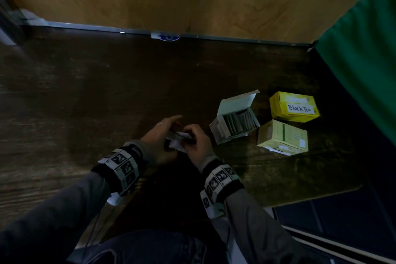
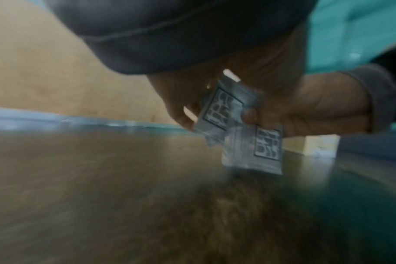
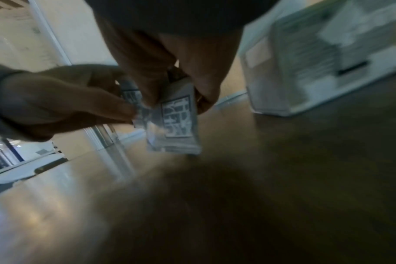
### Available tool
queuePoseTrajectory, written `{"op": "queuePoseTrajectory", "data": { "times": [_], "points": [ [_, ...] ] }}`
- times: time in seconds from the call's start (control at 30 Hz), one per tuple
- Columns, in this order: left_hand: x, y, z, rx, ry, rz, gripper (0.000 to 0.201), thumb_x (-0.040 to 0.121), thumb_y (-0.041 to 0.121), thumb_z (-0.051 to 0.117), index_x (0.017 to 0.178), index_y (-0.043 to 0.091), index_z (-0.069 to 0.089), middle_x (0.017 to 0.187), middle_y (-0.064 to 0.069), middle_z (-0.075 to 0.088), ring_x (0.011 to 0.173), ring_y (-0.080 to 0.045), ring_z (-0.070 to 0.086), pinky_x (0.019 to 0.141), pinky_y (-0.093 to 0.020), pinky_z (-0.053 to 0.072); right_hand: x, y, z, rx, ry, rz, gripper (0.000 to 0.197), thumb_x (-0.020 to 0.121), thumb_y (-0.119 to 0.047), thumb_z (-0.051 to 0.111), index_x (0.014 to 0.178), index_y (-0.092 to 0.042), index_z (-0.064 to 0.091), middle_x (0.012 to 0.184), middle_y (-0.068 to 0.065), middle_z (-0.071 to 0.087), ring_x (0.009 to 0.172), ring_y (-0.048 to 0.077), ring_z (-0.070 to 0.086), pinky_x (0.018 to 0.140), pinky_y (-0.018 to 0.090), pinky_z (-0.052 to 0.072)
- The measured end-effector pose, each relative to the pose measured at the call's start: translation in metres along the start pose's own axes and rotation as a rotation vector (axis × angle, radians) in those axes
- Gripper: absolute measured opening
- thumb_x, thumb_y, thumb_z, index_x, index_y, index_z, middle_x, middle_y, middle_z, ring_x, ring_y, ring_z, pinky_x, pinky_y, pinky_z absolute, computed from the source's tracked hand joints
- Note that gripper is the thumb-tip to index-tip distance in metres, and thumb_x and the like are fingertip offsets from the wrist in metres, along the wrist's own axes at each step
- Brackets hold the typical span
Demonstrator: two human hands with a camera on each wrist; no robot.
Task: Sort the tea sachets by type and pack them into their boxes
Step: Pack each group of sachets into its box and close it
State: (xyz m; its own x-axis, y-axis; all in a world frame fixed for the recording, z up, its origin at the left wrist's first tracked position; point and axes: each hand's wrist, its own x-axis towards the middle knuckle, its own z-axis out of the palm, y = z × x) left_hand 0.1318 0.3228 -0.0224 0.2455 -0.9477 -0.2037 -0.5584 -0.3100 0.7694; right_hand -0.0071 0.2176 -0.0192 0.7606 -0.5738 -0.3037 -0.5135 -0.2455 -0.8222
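Over the dark wooden bench (image 1: 107,96) both hands are busy with a small bunch of silver-grey foil tea sachets printed with a black square pattern (image 2: 255,144); the left hand (image 1: 159,138) pinches one side of the bunch between thumb and fingers, and the right hand (image 1: 198,140) has its fingers curled round the other side, so the sachets hang edge-down just above the wood; from the wrist views they look fanned and uneven, not yet squared into a neat stack; just to the right stands the open white cardboard box with its lid flap up (image 1: 233,122), already holding a row of dark sachets on edge; beyond it sit a closed yellow box with a handwritten "Black Tea" label (image 1: 293,107) and a closed pale yellow-green box (image 1: 282,137), touching one another; I'd judge the step in hand is gathering this last type; next calls for evening the edges, then sliding the bunch upright into the gap left in the open box without buckling the foil
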Motion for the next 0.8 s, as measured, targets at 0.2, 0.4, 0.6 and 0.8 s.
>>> {"op": "queuePoseTrajectory", "data": {
  "times": [0.2,0.4,0.6,0.8],
  "points": [
    [0.007,0.004,0.022,0.049,-0.061,-0.077,0.087,0.084,0.015,0.064,0.148,0.027,0.007,0.138,-0.007,0.043,0.12,-0.022,0.05,0.096,-0.028,0.039,-0.018,0.027,0.007,-0.007,0.049,0.108,0.038,0.092,-0.028,0.056,0.126,-0.014,0.045,0.125,0.009,0.055,0.115,0.024,0.055,0.089,0.028,0.046],
    [0.008,0.0,0.029,0.035,-0.037,0.001,0.073,0.088,0.012,0.057,0.144,0.034,0.016,0.135,-0.006,0.034,0.119,-0.021,0.045,0.096,-0.031,0.041,-0.025,0.024,0.0,-0.031,0.0,0.023,0.08,0.092,-0.021,0.056,0.147,-0.036,0.001,0.136,0.0,0.046,0.122,0.01,0.046,0.099,0.025,0.037],
    [0.007,-0.002,0.042,0.092,0.105,0.052,0.069,0.09,0.008,0.052,0.146,0.028,0.017,0.142,-0.013,0.022,0.125,-0.028,0.042,0.097,-0.029,0.04,-0.028,0.034,0.002,-0.279,0.009,-0.054,0.057,0.098,-0.021,0.042,0.149,-0.025,0.017,0.143,0.008,0.037,0.126,0.023,0.044,0.106,0.039,0.039],
    [0.009,0.005,0.036,0.246,-0.014,0.118,0.08,0.087,0.013,0.059,0.139,0.051,0.011,0.145,-0.01,0.014,0.129,-0.023,0.034,0.099,-0.028,0.04,-0.026,0.032,0.005,-0.223,0.059,-0.027,0.045,0.094,-0.015,0.05,0.137,-0.01,0.038,0.138,0.011,0.042,0.124,0.023,0.045,0.103,0.027,0.036]
  ]
}}
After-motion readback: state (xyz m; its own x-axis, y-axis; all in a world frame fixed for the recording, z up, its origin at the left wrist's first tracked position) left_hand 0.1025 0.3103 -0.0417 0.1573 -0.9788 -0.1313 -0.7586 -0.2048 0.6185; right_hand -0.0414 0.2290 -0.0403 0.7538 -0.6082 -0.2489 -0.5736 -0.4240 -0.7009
